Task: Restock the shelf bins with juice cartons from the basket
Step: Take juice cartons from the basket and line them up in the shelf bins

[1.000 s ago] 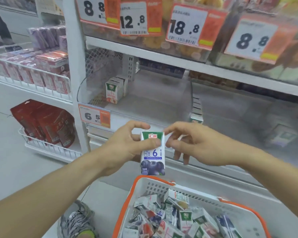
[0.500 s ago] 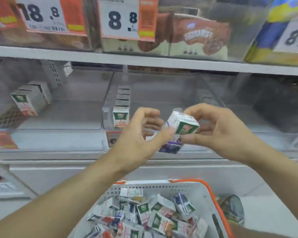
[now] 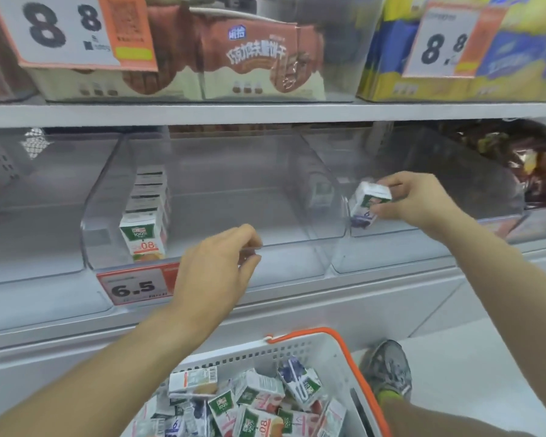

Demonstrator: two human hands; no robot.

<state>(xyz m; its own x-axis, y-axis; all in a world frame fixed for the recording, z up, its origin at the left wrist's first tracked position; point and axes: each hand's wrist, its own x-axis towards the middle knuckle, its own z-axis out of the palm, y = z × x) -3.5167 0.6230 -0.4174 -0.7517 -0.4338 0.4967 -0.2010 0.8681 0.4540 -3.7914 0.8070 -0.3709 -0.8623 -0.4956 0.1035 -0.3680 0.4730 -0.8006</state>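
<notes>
My right hand (image 3: 418, 200) grips a small blueberry juice carton (image 3: 368, 201), tilted, just inside the front of the clear right-hand shelf bin (image 3: 429, 247). My left hand (image 3: 215, 269) hovers in front of the clear middle bin (image 3: 297, 247) with its fingers loosely curled and nothing in it. A row of orange juice cartons (image 3: 144, 222) stands along the middle bin's left side. Below, a white basket with an orange rim (image 3: 344, 351) holds several loose juice cartons (image 3: 252, 402).
A 6.5 price tag (image 3: 136, 287) hangs on the middle bin's front. The shelf above carries biscuit boxes (image 3: 256, 58) and 8.8 price tags (image 3: 67, 29). Dark snack bags (image 3: 539, 165) sit at far right. My shoe (image 3: 386, 370) is on the floor beside the basket.
My left hand let go of the blueberry carton and dropped lower. My right hand carried the carton rightward into the right bin. The view shifted right along the shelf.
</notes>
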